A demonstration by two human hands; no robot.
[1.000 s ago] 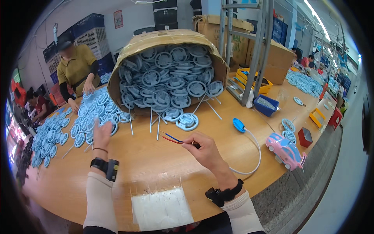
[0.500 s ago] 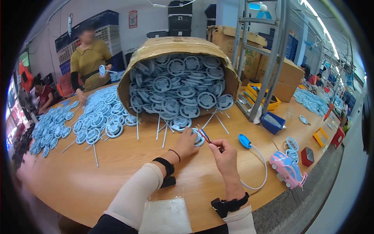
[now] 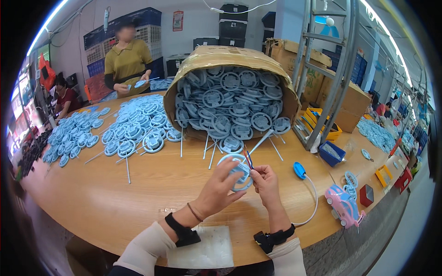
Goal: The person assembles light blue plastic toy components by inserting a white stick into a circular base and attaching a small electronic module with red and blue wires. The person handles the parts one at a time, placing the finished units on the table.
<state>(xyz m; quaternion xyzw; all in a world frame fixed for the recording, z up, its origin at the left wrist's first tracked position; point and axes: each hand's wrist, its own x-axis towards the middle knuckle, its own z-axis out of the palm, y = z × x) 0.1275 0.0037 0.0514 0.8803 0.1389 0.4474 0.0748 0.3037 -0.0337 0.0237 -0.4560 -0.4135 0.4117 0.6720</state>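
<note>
My left hand (image 3: 219, 187) holds a round pale-blue plastic disc (image 3: 235, 170) with a white stick rising from its upper right. My right hand (image 3: 265, 183) pinches thin red and blue wires (image 3: 248, 159) against that disc. Both hands hover above the wooden table (image 3: 115, 198), just in front of a tipped cardboard box (image 3: 216, 57) that spills many of the same blue discs.
Blue discs with sticks lie piled on the table's left (image 3: 133, 129). A blue plug on a white cord (image 3: 299, 170) and a pink toy car (image 3: 343, 207) sit to the right. A person in a mustard top (image 3: 126, 62) stands across the table. A metal rack (image 3: 334, 73) rises at right.
My left hand came in from the left pile with a blue disc and joined my right hand, which keeps the wires. The view has moved closer to the box.
</note>
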